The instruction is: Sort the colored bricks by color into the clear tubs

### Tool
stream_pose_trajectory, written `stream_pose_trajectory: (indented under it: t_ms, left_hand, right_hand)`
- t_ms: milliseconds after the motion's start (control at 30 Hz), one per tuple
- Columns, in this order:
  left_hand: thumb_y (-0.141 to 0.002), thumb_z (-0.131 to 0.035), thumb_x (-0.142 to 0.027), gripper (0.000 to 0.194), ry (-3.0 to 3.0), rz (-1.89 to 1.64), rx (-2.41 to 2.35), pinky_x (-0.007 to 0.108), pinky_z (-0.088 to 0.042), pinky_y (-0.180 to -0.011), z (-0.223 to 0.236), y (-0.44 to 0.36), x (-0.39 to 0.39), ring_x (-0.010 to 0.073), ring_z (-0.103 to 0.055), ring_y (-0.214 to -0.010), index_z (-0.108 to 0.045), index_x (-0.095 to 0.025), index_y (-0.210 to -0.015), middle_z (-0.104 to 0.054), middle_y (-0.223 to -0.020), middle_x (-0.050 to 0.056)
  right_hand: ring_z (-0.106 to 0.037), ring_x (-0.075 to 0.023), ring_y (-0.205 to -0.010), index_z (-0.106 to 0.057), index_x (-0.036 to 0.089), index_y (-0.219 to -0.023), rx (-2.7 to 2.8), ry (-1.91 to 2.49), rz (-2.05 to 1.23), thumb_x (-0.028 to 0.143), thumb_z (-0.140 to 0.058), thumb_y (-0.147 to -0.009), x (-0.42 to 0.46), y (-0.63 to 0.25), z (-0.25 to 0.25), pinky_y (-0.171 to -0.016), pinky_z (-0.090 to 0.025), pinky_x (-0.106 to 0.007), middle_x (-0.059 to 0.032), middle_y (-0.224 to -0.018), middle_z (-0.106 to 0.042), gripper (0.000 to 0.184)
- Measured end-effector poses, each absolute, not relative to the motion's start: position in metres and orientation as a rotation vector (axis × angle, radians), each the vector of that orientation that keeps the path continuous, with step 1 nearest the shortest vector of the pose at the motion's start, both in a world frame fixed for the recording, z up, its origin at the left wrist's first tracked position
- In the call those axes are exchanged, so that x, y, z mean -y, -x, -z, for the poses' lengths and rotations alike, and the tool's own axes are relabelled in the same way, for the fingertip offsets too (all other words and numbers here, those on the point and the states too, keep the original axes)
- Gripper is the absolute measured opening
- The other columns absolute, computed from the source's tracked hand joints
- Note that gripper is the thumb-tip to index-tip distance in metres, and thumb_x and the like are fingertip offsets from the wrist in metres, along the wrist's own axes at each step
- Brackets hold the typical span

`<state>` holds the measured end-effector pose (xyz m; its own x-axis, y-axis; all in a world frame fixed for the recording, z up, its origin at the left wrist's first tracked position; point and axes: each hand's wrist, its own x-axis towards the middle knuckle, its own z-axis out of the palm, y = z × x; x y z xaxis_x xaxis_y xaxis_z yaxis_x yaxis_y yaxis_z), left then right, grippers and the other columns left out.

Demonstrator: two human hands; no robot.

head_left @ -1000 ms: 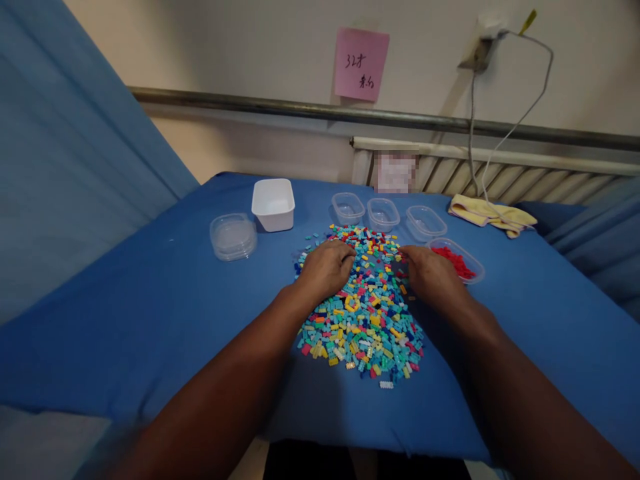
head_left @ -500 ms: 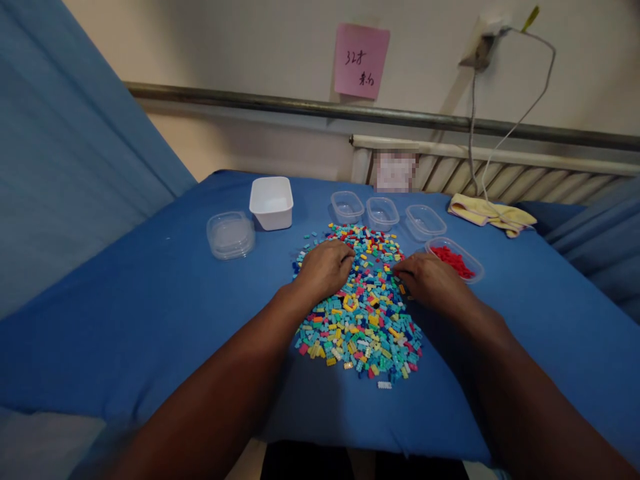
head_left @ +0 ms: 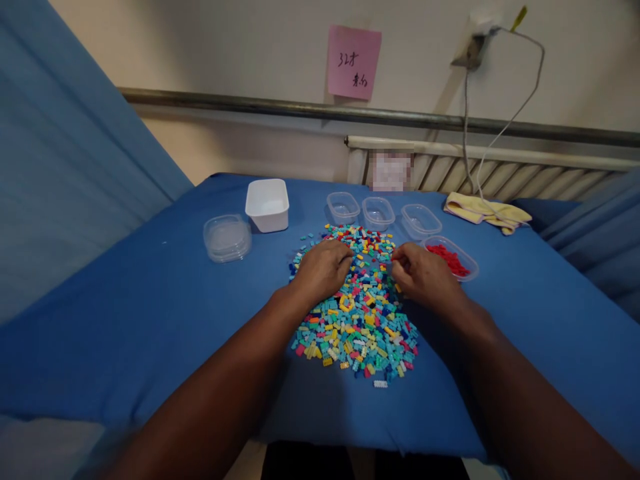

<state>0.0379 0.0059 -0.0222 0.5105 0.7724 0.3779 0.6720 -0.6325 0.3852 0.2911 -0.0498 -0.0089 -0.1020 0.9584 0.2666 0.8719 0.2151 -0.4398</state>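
Observation:
A broad pile of small toy building bricks (head_left: 360,333) in light blue, yellow, red, green and dark blue lies on the blue cloth. My left hand (head_left: 325,270) rests on the pile's upper left part, fingers curled down and closed; whatever is in them is hidden. At the pile's upper right edge, my right hand (head_left: 423,273) has thumb and fingertips pinched together, and what they hold is too small to make out. Just beyond that hand, a clear plastic tub (head_left: 473,267) contains red bricks (head_left: 449,259).
Three clear tubs (head_left: 343,208) stand behind the pile. Left of them are a white container (head_left: 269,217) and stacked clear lids or tubs (head_left: 227,239). A folded yellow cloth (head_left: 485,210) lies at the back right, near a hanging cable (head_left: 466,133) and a radiator (head_left: 440,167).
My right hand's fingers have drawn in from a more outstretched pose to a pinch at the pile's edge. My left hand stays in place. The whole view has shifted slightly.

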Motion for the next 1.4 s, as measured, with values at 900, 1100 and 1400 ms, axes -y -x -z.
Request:
stream_pose_trajectory:
  t_ms: [900,1100,1400]
  left_hand:
    - [-0.096,-0.057,-0.027,0.021,-2.454,-0.437,-1.399,0.031,-0.044,-0.067,-0.011,-0.097,-0.013,0.0235,-0.070,-0.078,-0.073,-0.018,-0.085,-0.077,-0.089,0.009]
    - [-0.096,-0.062,-0.047,0.032,-1.832,-0.761,-1.163,0.024,-0.036,-0.055,-0.004,-0.073,0.005,0.0117,-0.047,-0.056,-0.066,-0.018,-0.083,-0.059,-0.066,-0.003]
    - [-0.099,-0.064,-0.050,0.036,-1.792,-0.776,-1.095,0.024,-0.040,-0.058,0.001,-0.073,0.012,0.0120,-0.053,-0.059,-0.073,-0.017,-0.089,-0.067,-0.072,0.001]
  right_hand:
    - [-0.079,-0.0237,-0.092,-0.077,0.024,-0.110,1.603,1.234,-0.546,0.021,-0.067,-0.092,0.026,-0.284,0.060,-0.084,-0.062,-0.038,-0.0039,-0.100,-0.083,0.021]
    - [-0.078,-0.0230,-0.091,-0.079,0.025,-0.108,1.591,1.159,-0.586,0.019,-0.067,-0.090,0.032,-0.273,0.051,-0.084,-0.063,-0.038,-0.0044,-0.103,-0.082,0.023]
    - [-0.077,-0.0202,-0.079,-0.079,0.024,-0.105,1.427,1.105,-0.794,0.021,-0.068,-0.089,0.036,-0.260,0.047,-0.073,-0.063,-0.034,-0.0029,-0.095,-0.082,0.020]
